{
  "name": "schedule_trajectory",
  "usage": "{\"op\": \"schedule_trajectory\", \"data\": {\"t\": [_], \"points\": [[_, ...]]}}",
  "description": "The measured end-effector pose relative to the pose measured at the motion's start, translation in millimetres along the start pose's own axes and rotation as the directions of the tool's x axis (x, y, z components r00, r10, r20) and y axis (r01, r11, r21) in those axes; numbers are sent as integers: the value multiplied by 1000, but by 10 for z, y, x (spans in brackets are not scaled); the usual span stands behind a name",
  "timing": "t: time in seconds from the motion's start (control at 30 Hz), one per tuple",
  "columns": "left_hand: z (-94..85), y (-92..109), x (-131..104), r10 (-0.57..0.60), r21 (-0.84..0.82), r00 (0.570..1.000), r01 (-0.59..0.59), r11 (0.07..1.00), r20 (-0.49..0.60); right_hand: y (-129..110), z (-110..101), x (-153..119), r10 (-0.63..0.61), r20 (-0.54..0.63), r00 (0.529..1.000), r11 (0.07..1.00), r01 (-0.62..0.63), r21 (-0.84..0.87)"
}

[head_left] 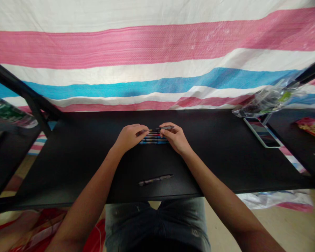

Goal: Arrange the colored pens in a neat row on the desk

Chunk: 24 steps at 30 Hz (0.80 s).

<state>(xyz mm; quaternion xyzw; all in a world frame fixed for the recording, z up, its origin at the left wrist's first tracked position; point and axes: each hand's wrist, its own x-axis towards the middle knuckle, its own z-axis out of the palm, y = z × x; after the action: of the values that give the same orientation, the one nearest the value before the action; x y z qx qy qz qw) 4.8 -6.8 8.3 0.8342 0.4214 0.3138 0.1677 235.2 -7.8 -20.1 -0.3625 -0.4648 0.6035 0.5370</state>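
Two ends of a slim dark plastic pen (169, 127) are pinched by the left hand (131, 137) and right hand (176, 137) along a row of blue-and-dark pens (154, 140), and I judge it light, stiff, slick, best held there.

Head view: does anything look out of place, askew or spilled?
One pen looks out of place: it lies slightly slanted near the front of the black tabletop, apart from the several pens gathered side by side between the two hands. I see no spill.
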Motion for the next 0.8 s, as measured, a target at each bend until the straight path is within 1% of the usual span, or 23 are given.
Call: {"op": "schedule_trajectory", "data": {"t": [0.1, 0.23, 0.37, 0.47, 0.63, 0.8], "points": [[4, -12, 4, 13, -8, 1000, -13, 1000, -22, 4, -12, 6, -16, -29, 999, 1000, 16, 1], [-1, -19, 9, -1, -16, 998, 0, 1000, -63, -11, -35, 1, -29, -19, 999, 1000, 28, -8], [0, -24, 8, -40, -44, 992, 35, 998, -118, -10, -54, -6, -38, -2, 999, 996, 37, -78], [-4, -30, 7, -39, -46, 987, 32, 998, -155, -7, -59, -3, -46, 22, 999, 987, 48, -154], [-23, -24, 12, -15, -16, 988, 13, 1000, -152, -1, -78, 13, -91, 29, 995, 963, 95, -252], [-27, -41, 12, -32, -6, 987, 31, 1000, -157, -2, -101, 24, -183, -2, 983, 933, 174, -315]]}}
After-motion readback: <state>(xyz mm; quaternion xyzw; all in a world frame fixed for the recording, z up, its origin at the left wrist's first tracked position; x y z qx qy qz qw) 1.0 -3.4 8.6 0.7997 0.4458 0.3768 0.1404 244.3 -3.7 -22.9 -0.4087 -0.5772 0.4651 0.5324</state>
